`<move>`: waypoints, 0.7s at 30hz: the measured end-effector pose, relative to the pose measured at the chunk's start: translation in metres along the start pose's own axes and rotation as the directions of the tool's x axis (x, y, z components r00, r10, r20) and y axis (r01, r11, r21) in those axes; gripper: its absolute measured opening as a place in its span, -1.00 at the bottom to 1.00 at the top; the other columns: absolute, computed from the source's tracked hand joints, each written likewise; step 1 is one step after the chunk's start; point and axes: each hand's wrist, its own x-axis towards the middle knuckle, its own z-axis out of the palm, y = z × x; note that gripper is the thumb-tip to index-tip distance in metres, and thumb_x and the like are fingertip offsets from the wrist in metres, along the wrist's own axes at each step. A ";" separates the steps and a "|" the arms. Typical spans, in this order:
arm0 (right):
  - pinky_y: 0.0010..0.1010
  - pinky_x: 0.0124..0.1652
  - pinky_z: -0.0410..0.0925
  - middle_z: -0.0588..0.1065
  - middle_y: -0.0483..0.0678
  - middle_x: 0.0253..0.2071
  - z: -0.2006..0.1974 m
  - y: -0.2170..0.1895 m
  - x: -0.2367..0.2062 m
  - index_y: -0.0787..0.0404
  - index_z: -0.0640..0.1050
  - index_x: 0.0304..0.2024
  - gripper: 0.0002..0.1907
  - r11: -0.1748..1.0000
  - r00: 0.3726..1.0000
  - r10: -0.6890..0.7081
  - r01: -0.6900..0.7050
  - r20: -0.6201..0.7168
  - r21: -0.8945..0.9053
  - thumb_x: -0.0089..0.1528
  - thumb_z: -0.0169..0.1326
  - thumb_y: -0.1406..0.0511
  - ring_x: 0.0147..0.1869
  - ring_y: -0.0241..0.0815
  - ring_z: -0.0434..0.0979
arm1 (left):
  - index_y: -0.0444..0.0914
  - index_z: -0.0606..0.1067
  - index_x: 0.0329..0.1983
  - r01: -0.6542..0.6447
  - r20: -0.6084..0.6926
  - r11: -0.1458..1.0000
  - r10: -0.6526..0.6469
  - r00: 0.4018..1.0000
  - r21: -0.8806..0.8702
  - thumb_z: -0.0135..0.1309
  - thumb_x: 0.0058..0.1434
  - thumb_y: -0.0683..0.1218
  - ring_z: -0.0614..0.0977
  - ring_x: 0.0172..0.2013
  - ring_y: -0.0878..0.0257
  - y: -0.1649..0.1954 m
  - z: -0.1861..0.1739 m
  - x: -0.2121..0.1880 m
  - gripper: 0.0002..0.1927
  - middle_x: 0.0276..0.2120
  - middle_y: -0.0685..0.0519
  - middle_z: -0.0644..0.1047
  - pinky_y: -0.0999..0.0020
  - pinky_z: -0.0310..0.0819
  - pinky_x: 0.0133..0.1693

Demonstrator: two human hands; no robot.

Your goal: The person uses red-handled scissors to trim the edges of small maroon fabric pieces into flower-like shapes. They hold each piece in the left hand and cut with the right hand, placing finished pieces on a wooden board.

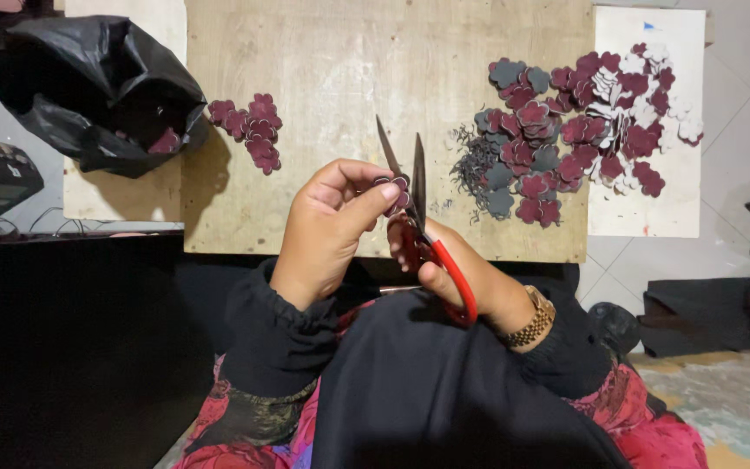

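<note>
- Head view, looking down over the person's lap at a low bare wooden board (332, 78) lying flat ahead of both hands.
- Left hand (327, 227): fingers curled in, thumb and fingertips pinched on a small maroon flower-shaped cutout (395, 185), held up in the air over the board's near edge.
- Right hand (444, 265): closed through the loops of the red-handled metal scissors (423, 221); gold link watch (535, 320) on that wrist.
- Scissor blades part-open in a narrow V, tips pointing away from the person; the cutout sits right at the blades, touching or nearly so, can't tell which.
- Both hands close together, cutout between them.
- Small cluster of maroon flower cutouts (249, 128) on the board, ahead and to the left of the left hand, well apart from it.
- Big loose heap of maroon, grey and white flower cutouts (579, 130) ahead and to the right of the right hand, spilling from the board onto a white sheet (653, 204).
- Dark thin trimmings (472, 165) on the board beside the heap, just ahead of the scissor tips.
- Crumpled black plastic bag (97, 87) far left of the left hand, at the board's left edge, one maroon piece showing in its mouth.
- Black sleeves on both forearms, black cloth over the lap, red patterned fabric under it.
</note>
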 end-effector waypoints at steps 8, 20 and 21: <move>-0.47 -0.01 0.33 0.34 -0.14 -0.09 0.001 0.002 0.004 0.26 0.35 0.13 -0.11 0.996 0.999 -0.017 0.020 -0.038 0.091 0.23 0.02 -0.36 -0.06 -0.32 0.33 | -0.37 0.47 -0.05 -0.061 0.007 0.998 0.061 0.998 0.031 0.21 0.28 -0.32 0.64 -0.15 0.34 0.005 0.003 0.003 -0.78 -0.17 0.00 0.62 0.42 0.56 -0.03; -0.49 -0.03 0.31 0.35 -0.14 -0.07 -0.002 0.009 0.001 0.26 0.36 0.15 -0.15 0.990 0.995 -0.025 0.038 -0.092 0.137 0.25 0.03 -0.32 -0.07 -0.33 0.34 | -0.36 0.38 0.19 0.042 -0.080 0.996 -0.048 0.996 -0.082 0.02 0.39 -0.23 0.66 -0.14 0.27 0.012 0.007 0.007 -0.68 -0.12 -0.02 0.62 0.34 0.62 -0.13; -0.48 -0.02 0.31 0.36 -0.13 -0.08 -0.003 0.010 0.001 0.27 0.38 0.13 -0.17 0.991 0.994 -0.034 0.047 -0.105 0.125 0.27 0.03 -0.31 -0.05 -0.33 0.35 | -0.35 0.36 0.22 0.047 -0.075 0.996 -0.053 0.996 -0.077 0.01 0.36 -0.25 0.66 -0.11 0.28 0.014 0.008 0.007 -0.64 -0.09 -0.02 0.62 0.35 0.62 -0.11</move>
